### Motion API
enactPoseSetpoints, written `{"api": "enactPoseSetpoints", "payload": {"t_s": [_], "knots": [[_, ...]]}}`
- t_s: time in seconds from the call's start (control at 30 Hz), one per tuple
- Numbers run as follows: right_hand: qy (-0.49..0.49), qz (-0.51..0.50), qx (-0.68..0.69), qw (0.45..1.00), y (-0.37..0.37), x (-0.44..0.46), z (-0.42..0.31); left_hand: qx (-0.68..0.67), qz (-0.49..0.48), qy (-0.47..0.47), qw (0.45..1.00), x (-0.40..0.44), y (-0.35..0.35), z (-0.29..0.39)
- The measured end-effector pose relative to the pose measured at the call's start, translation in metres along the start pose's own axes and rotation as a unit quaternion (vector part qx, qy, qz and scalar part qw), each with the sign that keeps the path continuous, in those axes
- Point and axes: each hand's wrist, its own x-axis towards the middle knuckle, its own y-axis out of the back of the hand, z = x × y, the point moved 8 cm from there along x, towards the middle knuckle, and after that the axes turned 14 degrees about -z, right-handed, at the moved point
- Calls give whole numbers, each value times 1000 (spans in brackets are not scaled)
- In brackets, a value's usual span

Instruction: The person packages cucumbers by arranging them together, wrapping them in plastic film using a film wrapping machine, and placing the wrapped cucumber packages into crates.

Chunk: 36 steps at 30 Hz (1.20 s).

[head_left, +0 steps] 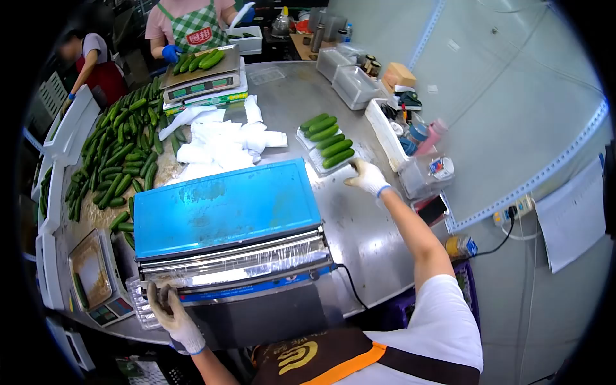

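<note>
At the near left corner of the blue-topped film wrapper (pixel 228 208), the gloved left hand (pixel 172 316) is half-curled; whether it grips anything cannot be told. Off the wrapper's far right corner, the right hand (pixel 370 177), loosely open and empty, is just beside a clear tray (pixel 316 160) of cucumbers (pixel 335 149). Beyond the wrapper lie white sheets (pixel 221 142).

At eleven o'clock, a checked apron (pixel 183 18) is bearing a red patch (pixel 199 36), its second white character seemingly reading 邦. At six, a brown apron (pixel 269 370) is showing a gold emblem (pixel 300 357) and blurred lettering. I'm failing to read the wrapping machine (pixel 224 208)'s lettering at seven or the scale (pixel 232 59)'s digits toward eleven.
</note>
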Motion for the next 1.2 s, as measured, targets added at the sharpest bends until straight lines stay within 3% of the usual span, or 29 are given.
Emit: {"api": "enactPoseSetpoints", "payload": {"t_s": [0.17, 0.27, 0.37, 0.4, 0.53, 0.7, 0.83, 0.87, 0.93, 0.97, 1.03, 1.07, 1.17, 1.2], "knots": [[42, -52, -320, 945, -9, 101, -14, 33, 1, 46, 998, -26, -29, 12], [75, -70, -383, 918, -29, 139, -14, 95, 8, 45, 994, -36, -33, 16], [76, -121, -352, 925, -25, 137, -21, 125, -2, 53, 991, -44, -46, 27], [98, -96, -330, 934, -25, 133, -19, 129, -9, 57, 990, -45, -52, 30], [85, -119, -336, 930, -40, 87, -5, 65, -74, 51, 994, -51, -90, 25], [82, -93, -286, 950, -55, -23, 6, 36, -233, 27, 972, -64, -182, 58], [45, -81, -269, 959, -66, -115, 9, 54, -414, -65, 906, -97, -268, 89], [24, -82, -257, 963, -69, -134, 10, 31, -492, -19, 870, -112, -288, 85], [-19, -87, -241, 966, -83, -163, 25, -57, -566, 90, 818, -137, -328, 67], [-10, -83, -231, 969, -83, -176, 26, -83, -575, 101, 807, -149, -346, 54], [9, -75, -210, 975, -76, -201, 25, 0, -598, 142, 789, -163, -378, 31], [-29, -93, -164, 982, -68, -208, 33, 7, -586, 173, 791, -171, -392, 10], [-103, 142, 11, 984, -53, -234, 102, 63, -559, 196, 803, -180, -427, -34], [-162, 161, 81, 970, -55, -237, 134, 89, -551, 193, 807, -182, -435, -44]]}}
